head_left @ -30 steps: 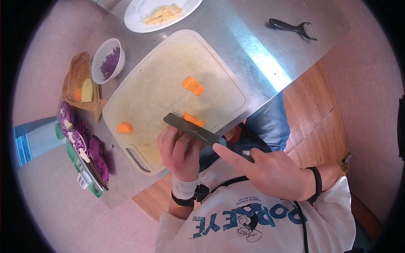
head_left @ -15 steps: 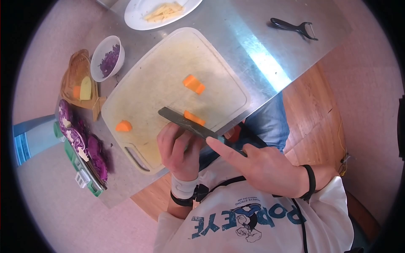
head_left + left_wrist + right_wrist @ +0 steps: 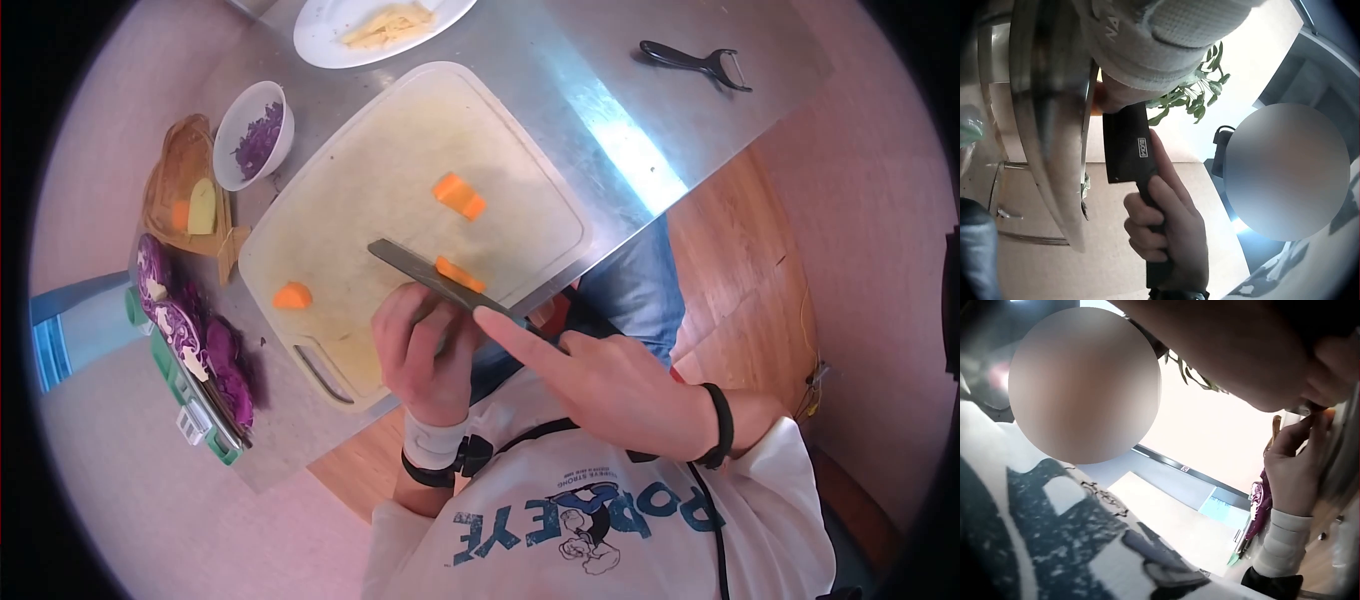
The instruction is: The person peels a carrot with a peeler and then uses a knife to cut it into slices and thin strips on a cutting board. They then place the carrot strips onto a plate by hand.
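Observation:
In the head view my right hand [image 3: 630,390] grips a dark cleaver [image 3: 420,270], the index finger stretched along its spine. Its broad blade and a small white label show in the left wrist view. Curled fingers of my left hand [image 3: 425,350] sit right against the blade's near side. At their tips a bit of orange carrot [image 3: 1330,414] shows in the right wrist view; the rest is hidden. Just past the blade a carrot slice [image 3: 462,275] lies on the white cutting board [image 3: 370,180]. Another cut carrot piece [image 3: 459,196] rests farther up, and a carrot end [image 3: 293,295] lies left.
Beyond the board stand a plate [image 3: 315,40] of pale cut strips and a bowl [image 3: 225,150] of shredded purple cabbage. A basket [image 3: 165,200], purple cabbage pieces [image 3: 180,330] and a green-ended slicer [image 3: 170,370] line the left. A black peeler [image 3: 690,62] lies far right.
My right hand has moved the cleaver forward and left along the left hand's fingers. The left hand stays nearly in place, and the carrot pieces lie as before.

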Tool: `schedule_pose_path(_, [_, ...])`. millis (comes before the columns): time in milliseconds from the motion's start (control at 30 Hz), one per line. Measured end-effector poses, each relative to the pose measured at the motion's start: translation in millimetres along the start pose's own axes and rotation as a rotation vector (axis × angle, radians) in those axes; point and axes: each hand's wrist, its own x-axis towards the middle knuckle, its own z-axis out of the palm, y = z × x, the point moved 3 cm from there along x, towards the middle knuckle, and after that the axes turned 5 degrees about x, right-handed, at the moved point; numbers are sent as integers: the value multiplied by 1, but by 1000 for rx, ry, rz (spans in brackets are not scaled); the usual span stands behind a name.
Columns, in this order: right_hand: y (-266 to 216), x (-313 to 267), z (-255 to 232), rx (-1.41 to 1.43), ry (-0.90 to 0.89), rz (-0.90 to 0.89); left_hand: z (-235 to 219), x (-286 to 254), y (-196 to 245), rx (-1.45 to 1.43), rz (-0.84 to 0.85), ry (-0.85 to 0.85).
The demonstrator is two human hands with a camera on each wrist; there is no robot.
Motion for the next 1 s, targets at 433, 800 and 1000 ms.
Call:
schedule_pose_path(433, [0, 11, 5, -9, -28, 44, 1, 4, 3, -20, 15, 11])
schedule_pose_path(800, [2, 20, 10, -69, -1, 43, 0, 5, 5, -33, 11, 28])
schedule_pose_path(1000, [17, 26, 13, 60, 188, -80, -1, 6, 5, -1, 37, 26])
